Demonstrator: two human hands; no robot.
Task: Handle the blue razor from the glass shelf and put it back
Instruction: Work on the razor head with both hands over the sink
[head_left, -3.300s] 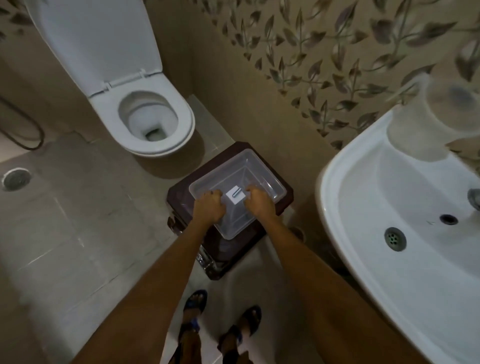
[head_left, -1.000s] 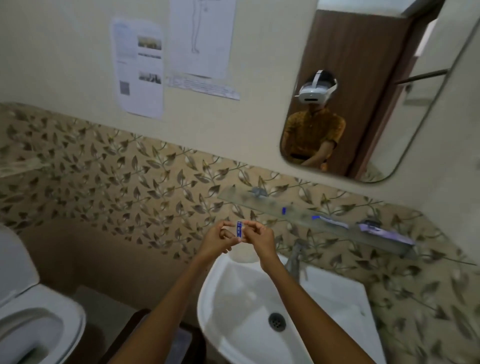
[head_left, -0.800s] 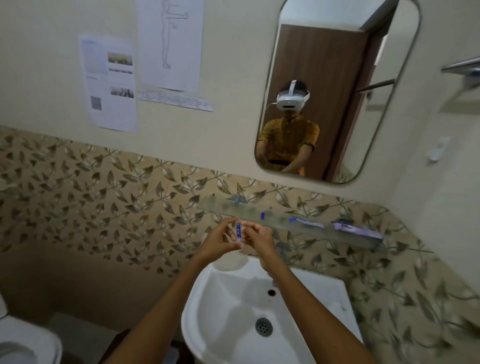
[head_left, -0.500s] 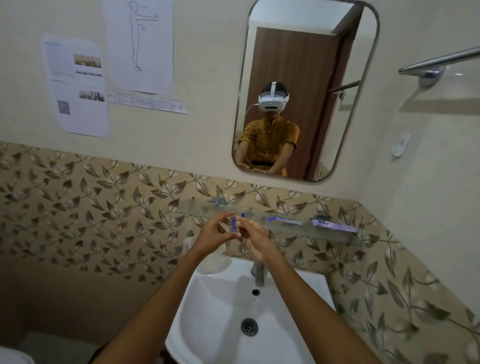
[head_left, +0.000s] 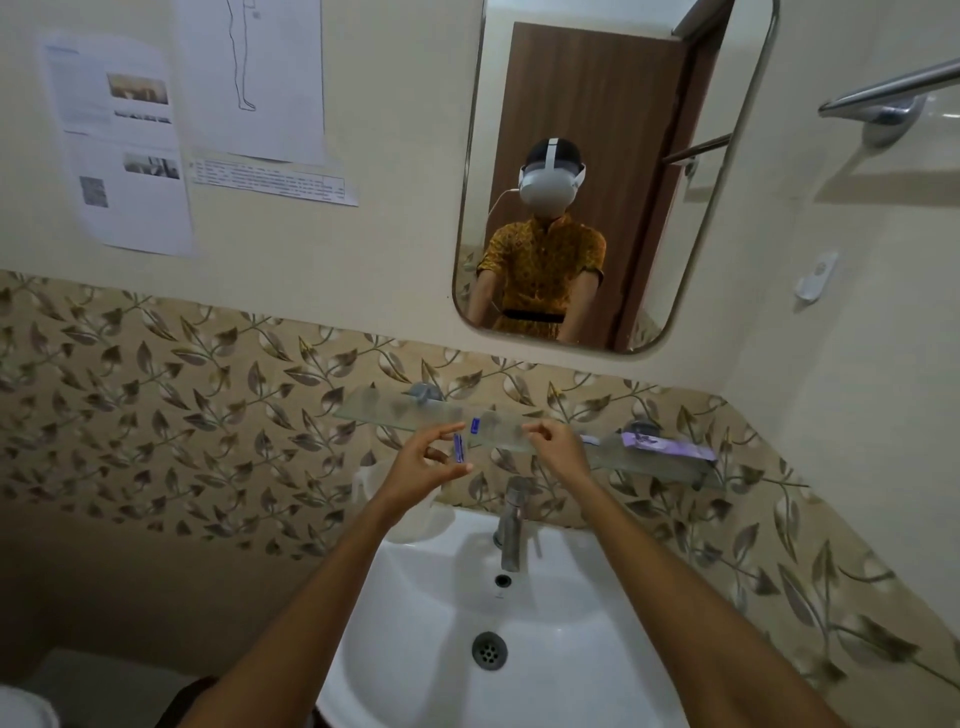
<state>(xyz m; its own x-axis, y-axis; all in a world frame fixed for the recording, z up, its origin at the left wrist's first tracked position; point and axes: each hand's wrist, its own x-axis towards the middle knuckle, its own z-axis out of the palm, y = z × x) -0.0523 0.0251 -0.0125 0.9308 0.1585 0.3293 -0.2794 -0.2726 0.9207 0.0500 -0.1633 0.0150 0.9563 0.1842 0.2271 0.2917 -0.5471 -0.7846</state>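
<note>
My left hand (head_left: 421, 465) pinches a small narrow blue razor (head_left: 458, 448) upright, just in front of and slightly below the glass shelf (head_left: 395, 413). A second small blue piece (head_left: 474, 426) rests on the shelf just above it. My right hand (head_left: 558, 449) hovers at the shelf's front edge, a little right of the razor and apart from it. Its fingers are curled into a pinch with nothing visible between them. It hides part of a white-and-blue item lying on the shelf.
A purple tube (head_left: 667, 447) lies on the shelf's right end. Below are the faucet (head_left: 511, 525) and white sink (head_left: 571, 649), with a white cup (head_left: 374, 480) at its left rim. A mirror (head_left: 613, 156) and towel bar (head_left: 893, 91) hang above.
Both hands held the razor together half a second ago. My right hand has let go and moved right along the shelf edge. The left keeps the razor.
</note>
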